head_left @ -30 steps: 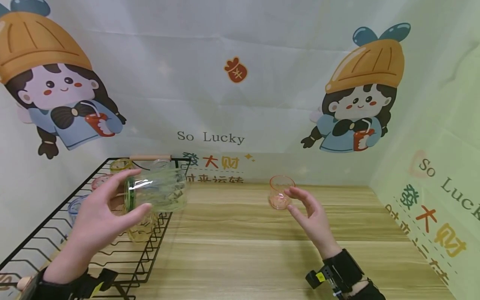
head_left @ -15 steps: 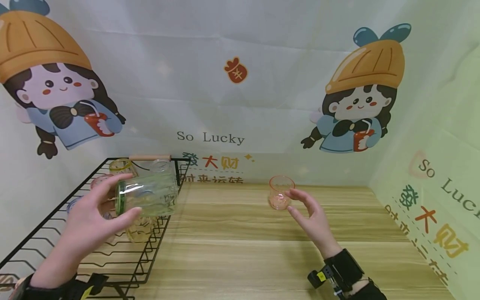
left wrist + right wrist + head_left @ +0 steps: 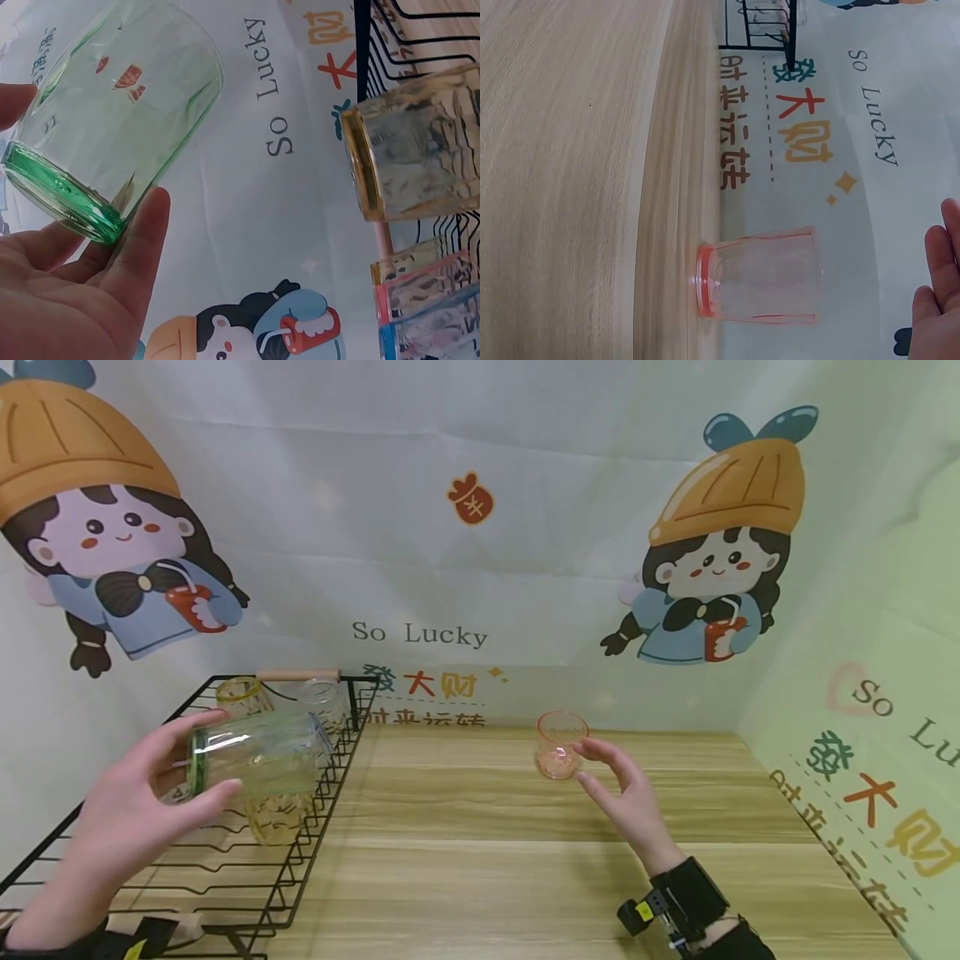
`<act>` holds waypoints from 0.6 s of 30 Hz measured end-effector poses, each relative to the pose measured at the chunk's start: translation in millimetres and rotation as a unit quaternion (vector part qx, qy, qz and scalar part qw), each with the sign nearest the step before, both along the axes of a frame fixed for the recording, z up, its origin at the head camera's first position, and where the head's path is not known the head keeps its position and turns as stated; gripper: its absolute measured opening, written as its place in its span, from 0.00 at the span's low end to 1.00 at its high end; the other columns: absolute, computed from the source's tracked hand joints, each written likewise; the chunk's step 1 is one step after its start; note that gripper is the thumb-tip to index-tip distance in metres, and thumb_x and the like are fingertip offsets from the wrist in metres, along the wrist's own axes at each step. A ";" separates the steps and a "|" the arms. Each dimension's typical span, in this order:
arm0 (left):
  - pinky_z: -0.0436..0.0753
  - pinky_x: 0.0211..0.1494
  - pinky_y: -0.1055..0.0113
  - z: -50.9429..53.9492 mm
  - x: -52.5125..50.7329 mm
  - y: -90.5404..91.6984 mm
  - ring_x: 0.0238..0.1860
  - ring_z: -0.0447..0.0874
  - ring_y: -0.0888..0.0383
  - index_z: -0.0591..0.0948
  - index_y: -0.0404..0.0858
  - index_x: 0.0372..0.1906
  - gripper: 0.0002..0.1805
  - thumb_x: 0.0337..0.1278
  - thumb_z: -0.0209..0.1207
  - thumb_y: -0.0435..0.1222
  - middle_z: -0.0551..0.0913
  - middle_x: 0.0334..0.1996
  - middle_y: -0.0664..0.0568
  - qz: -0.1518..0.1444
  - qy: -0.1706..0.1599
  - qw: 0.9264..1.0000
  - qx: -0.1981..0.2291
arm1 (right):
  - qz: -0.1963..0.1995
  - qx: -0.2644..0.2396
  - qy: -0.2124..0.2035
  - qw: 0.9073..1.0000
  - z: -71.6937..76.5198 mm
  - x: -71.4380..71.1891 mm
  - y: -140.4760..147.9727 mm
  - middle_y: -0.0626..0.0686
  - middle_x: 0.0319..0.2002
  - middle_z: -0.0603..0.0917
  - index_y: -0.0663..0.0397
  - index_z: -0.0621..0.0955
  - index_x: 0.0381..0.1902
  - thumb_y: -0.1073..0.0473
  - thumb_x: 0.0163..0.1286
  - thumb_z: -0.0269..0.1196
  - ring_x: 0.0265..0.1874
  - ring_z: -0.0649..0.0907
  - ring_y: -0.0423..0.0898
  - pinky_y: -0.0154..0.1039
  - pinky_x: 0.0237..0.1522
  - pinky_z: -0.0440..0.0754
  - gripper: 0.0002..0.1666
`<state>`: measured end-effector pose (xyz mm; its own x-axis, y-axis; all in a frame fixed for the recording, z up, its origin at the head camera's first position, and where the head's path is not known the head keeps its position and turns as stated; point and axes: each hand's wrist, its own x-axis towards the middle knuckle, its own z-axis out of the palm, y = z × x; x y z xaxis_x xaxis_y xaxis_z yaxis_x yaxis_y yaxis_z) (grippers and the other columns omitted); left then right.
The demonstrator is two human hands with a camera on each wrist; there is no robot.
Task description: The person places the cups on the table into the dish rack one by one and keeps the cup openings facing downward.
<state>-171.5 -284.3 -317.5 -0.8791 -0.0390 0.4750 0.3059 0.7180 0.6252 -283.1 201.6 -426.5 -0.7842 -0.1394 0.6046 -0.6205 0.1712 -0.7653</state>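
Over the rack, my left hand [image 3: 131,806] grips a clear green drinking glass [image 3: 258,758] near its thick base, fingers on one side and thumb on the other. The glass lies on its side with its mouth to the right; the left wrist view shows the green base [image 3: 64,195] close to the palm. On the table at the back stands a pinkish-red tumbler [image 3: 558,756], upright. My right hand [image 3: 626,797] is beside it, fingers extended. Its fingertips overlap the tumbler in the head view, while the right wrist view shows the hand [image 3: 941,300] apart from it.
A black wire rack [image 3: 288,893] with a wooden handle [image 3: 298,675] fills the left side. In it stand a yellow glass [image 3: 279,822], another yellow-rimmed glass [image 3: 242,692] and a clear glass [image 3: 324,695]. Pink [image 3: 435,289] and blue glasses [image 3: 435,326] show in the left wrist view. A printed cloth [image 3: 525,568] hangs behind.
My left hand has moved left, carrying the green glass farther over the rack, and the clear glass behind shows more. The right hand and the pinkish-red tumbler have stayed nearly still.
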 end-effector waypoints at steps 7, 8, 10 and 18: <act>0.79 0.32 0.80 -4.4 0.7 -14.0 0.47 0.76 0.70 0.63 0.48 0.75 0.44 0.54 0.72 0.41 0.69 0.64 0.38 0.007 -0.029 1.000 -0.009 | -0.006 0.006 0.003 1.000 2.1 -2.0 0.9 0.69 0.56 0.79 0.70 0.73 0.63 0.72 0.68 0.62 0.57 0.75 0.38 0.45 0.68 0.61 0.25; 0.78 0.33 0.81 -4.7 0.8 -15.3 0.47 0.77 0.68 0.63 0.47 0.76 0.45 0.54 0.72 0.41 0.68 0.65 0.37 0.009 -0.031 0.999 -0.014 | -0.008 0.007 0.004 1.000 2.9 -2.1 1.1 0.69 0.56 0.79 0.69 0.73 0.62 0.72 0.68 0.62 0.56 0.75 0.38 0.46 0.68 0.61 0.25; 0.77 0.33 0.82 -5.0 1.4 -17.8 0.47 0.76 0.69 0.63 0.48 0.76 0.45 0.54 0.72 0.42 0.67 0.67 0.35 0.012 -0.036 0.999 -0.021 | -0.009 0.010 0.003 1.000 3.9 -2.6 1.9 0.67 0.56 0.80 0.69 0.74 0.62 0.72 0.68 0.62 0.56 0.75 0.39 0.48 0.69 0.60 0.25; 0.77 0.32 0.77 -5.8 3.3 -24.2 0.51 0.77 0.28 0.63 0.45 0.75 0.44 0.55 0.71 0.41 0.65 0.67 0.32 0.004 -0.051 0.998 -0.043 | -0.019 0.019 -0.007 1.000 3.1 -4.6 4.0 0.66 0.56 0.80 0.68 0.74 0.62 0.72 0.67 0.63 0.57 0.75 0.46 0.62 0.68 0.58 0.26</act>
<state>-168.2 -308.5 -323.3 -0.9233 -0.0102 0.3840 0.2366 0.7723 0.5895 -287.7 205.6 -423.4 -0.7973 -0.1325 0.5889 -0.6028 0.2232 -0.7660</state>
